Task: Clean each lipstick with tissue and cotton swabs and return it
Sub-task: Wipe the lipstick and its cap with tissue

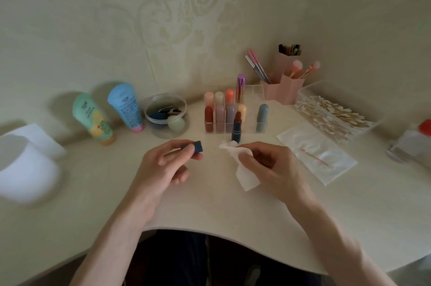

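Lipstick (236,128): uncapped, upright on the table (210,204), reddish-brown bullet up, navy base down; right in front of the organizer, gripped by neither hand.
Relative to fingers: just beyond the gap between both hands, nearer the right one; bunched tissue tip right at the base, touching or not, can't tell.
Cap (196,146): navy, lying sideways, pinched in the left hand (163,164) between curled fingers (172,145) and thumb, just above the table.
Tissue (246,176): white, crumpled, clutched in the right hand (268,164), fingers curled round it, loose end trailing down to the table.
Organizer (253,93): clear, divided into slots; capped lipsticks (208,117) standing in two rows, red, mauve, peach, orange, a tall purple one, a grey-blue one off at the right end.
Round tub (149,110): clear, left of the organizer; makeup sponges (176,123) inside, blue and pale green.
Swab box (310,89): clear, far right, heaped with cotton swabs (335,115).
Clear sheet (303,143): flat beside the right hand, one used swab (314,157) lying on it.
Pink holders (291,92): behind the swab box, brushes (296,67) sticking out.
Tubes: green (93,117) and blue (126,106), caps down, leaning at the wall, far left.
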The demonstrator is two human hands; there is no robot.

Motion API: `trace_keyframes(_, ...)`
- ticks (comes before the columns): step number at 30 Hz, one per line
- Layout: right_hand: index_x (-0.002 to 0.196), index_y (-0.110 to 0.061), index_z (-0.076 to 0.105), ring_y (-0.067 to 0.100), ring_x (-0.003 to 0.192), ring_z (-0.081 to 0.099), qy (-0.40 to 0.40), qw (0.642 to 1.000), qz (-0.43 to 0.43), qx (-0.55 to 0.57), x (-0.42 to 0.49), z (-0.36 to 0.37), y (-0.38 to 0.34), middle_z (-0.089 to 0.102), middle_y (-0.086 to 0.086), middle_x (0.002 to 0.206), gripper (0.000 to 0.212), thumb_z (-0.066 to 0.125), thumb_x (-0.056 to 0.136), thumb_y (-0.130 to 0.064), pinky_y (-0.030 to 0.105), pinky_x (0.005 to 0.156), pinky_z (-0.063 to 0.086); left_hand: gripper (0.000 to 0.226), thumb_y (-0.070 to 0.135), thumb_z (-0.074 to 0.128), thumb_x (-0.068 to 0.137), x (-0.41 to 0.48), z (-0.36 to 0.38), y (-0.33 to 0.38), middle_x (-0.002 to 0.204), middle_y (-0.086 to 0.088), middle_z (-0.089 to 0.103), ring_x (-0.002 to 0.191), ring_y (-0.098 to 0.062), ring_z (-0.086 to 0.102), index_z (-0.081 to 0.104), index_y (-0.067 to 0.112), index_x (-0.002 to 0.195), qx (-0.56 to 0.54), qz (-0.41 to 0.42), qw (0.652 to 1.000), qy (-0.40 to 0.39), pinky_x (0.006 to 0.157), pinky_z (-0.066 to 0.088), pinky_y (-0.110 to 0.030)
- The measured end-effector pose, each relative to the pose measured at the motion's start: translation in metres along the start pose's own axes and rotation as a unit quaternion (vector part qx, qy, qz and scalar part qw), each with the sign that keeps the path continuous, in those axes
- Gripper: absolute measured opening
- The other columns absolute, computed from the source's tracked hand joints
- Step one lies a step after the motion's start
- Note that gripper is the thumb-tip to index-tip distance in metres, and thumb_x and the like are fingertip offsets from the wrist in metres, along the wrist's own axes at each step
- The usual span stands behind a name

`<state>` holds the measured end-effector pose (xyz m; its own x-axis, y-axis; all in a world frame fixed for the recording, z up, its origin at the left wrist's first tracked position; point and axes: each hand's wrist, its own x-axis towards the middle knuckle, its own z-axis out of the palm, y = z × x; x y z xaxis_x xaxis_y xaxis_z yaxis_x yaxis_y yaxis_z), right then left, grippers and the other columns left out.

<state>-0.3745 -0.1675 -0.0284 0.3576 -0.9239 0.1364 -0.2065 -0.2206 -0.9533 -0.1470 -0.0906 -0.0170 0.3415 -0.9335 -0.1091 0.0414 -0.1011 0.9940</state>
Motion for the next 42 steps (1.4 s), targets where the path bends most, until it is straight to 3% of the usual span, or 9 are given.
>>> trace_keyframes(6,0.104,-0.022,0.084,0.01,0.075,0.064,-0.002,0.997,-0.046,0.059,-0.003,0.001,-0.005,0.078,0.004,0.085,0.014,0.071,0.1,-0.018,0.021,0.068,0.047,0.027,0.032,0.067,0.09,-0.004,0.006,0.0,0.101,-0.01,0.078,0.054,-0.014,0.042,0.077,0.017,0.11,-0.027,-0.005,0.996,-0.086,0.055,0.039,-0.013)
trace_keyframes(10,0.112,-0.02,0.082,0.012,0.066,0.058,0.012,0.99,-0.143,-0.01,-0.005,0.01,-0.001,0.068,-0.005,0.079,0.019,0.073,0.097,-0.012,0.019,0.064,0.043,0.026,0.03,0.067,0.092,-0.004,0.011,-0.002,0.105,-0.013,0.077,0.055,-0.016,0.042,0.076,0.018,0.113,-0.036,-0.007,0.993,-0.115,0.055,0.038,-0.014)
trace_keyframes(18,0.123,-0.016,0.078,0.019,0.065,0.057,-0.01,0.971,-0.229,-0.065,-0.007,0.016,0.006,0.064,-0.002,0.083,0.032,0.074,0.094,-0.003,0.033,0.062,0.051,0.023,0.028,0.064,0.095,-0.002,0.016,-0.007,0.096,-0.01,0.077,0.053,-0.016,0.041,0.076,0.016,0.111,-0.032,0.018,0.994,-0.101,0.054,0.035,-0.017)
trace_keyframes(22,0.12,-0.015,0.079,0.018,0.065,0.058,-0.028,0.974,-0.218,-0.063,-0.007,0.017,0.008,0.066,-0.003,0.084,0.029,0.074,0.093,-0.006,0.034,0.062,0.051,0.025,0.027,0.062,0.097,-0.002,0.016,-0.012,0.094,-0.011,0.075,0.052,-0.016,0.041,0.076,0.011,0.112,-0.02,0.047,0.995,-0.09,0.054,0.038,-0.016)
trace_keyframes(25,0.123,-0.013,0.077,0.016,0.065,0.058,-0.062,0.975,-0.206,-0.052,-0.008,0.016,0.007,0.063,-0.008,0.083,0.029,0.074,0.095,-0.014,0.027,0.063,0.05,0.024,0.025,0.062,0.098,-0.002,0.018,-0.014,0.091,-0.008,0.074,0.051,-0.016,0.042,0.076,0.011,0.111,-0.016,0.056,0.995,-0.08,0.054,0.039,-0.016)
trace_keyframes(30,0.119,-0.015,0.078,0.011,0.081,0.069,-0.105,0.983,-0.152,-0.002,-0.005,0.011,0.001,0.074,-0.017,0.097,0.022,0.062,0.106,-0.024,0.021,0.07,0.051,0.027,0.027,0.063,0.094,-0.003,0.019,-0.014,0.084,-0.004,0.073,0.05,-0.015,0.041,0.075,0.008,0.11,-0.006,0.071,0.994,-0.084,0.053,0.039,-0.017)
trace_keyframes(33,0.109,-0.01,0.077,0.019,0.092,0.077,-0.088,0.989,-0.113,0.033,-0.005,0.015,0.001,0.078,-0.004,0.102,0.018,0.075,0.095,-0.021,0.027,0.078,0.06,0.027,0.028,0.065,0.092,-0.005,0.021,-0.015,0.083,0.0,0.074,0.052,-0.018,0.044,0.075,0.011,0.11,0.018,0.08,0.992,-0.091,0.054,0.041,-0.019)
trace_keyframes(37,0.102,-0.015,0.08,0.019,0.073,0.076,-0.036,0.993,-0.09,0.063,-0.008,0.019,0.002,0.079,-0.003,0.088,0.015,0.083,0.088,-0.01,0.022,0.071,0.058,0.023,0.025,0.067,0.093,-0.004,0.024,-0.014,0.087,-0.003,0.075,0.051,-0.02,0.043,0.074,0.01,0.109,0.007,0.086,0.993,-0.085,0.052,0.04,-0.021)
trace_keyframes(42,0.112,-0.018,0.081,0.024,0.071,0.068,-0.039,0.993,-0.103,0.052,-0.008,0.019,0.005,0.078,-0.003,0.09,0.025,0.08,0.091,-0.006,0.022,0.072,0.055,0.02,0.025,0.064,0.097,-0.003,0.021,-0.015,0.087,-0.01,0.073,0.051,-0.017,0.041,0.074,0.011,0.106,-0.011,0.088,0.992,-0.086,0.053,0.039,-0.018)
